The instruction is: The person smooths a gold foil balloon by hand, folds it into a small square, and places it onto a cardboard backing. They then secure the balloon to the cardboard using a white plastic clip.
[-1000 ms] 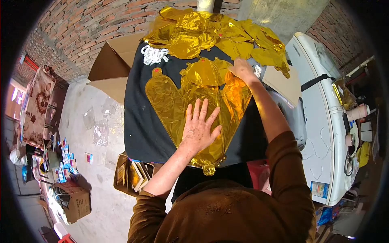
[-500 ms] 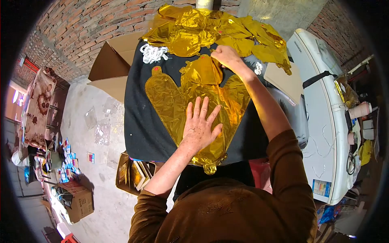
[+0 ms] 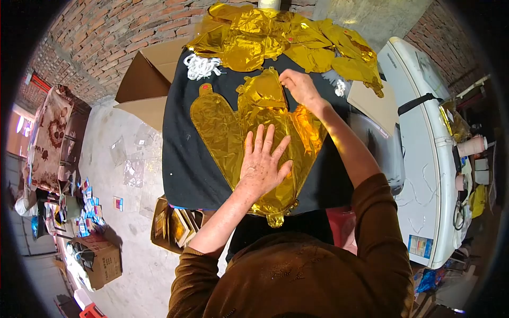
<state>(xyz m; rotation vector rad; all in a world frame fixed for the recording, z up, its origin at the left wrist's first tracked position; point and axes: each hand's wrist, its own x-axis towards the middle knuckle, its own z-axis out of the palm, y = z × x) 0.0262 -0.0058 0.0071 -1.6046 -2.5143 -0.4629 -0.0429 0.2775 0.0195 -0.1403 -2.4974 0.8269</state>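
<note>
A flat gold foil balloon [image 3: 214, 119] lies on the black cloth [image 3: 185, 169], its lobes spread out and its upper middle part folded over. My left hand [image 3: 262, 161] rests palm down on its middle, fingers spread. At the upper right edge of the folded part is my right hand [image 3: 300, 87], fingers curled and pinched together. Whether foil is between those fingertips is hidden. The right lobe is creased and shiny below my right wrist. A red spot marks the tab of the left lobe.
More gold foil balloons [image 3: 254, 40] are heaped along the table's far edge. White cord [image 3: 202, 67] lies at the far left, with a smaller white bundle [image 3: 340, 88] at right. An open cardboard box [image 3: 146, 87] stands left; a white freezer [image 3: 419, 153] stands right.
My right hand has shifted slightly down and right, and the folded part's right side now looks narrower and flatter. My left hand stays in place on the foil.
</note>
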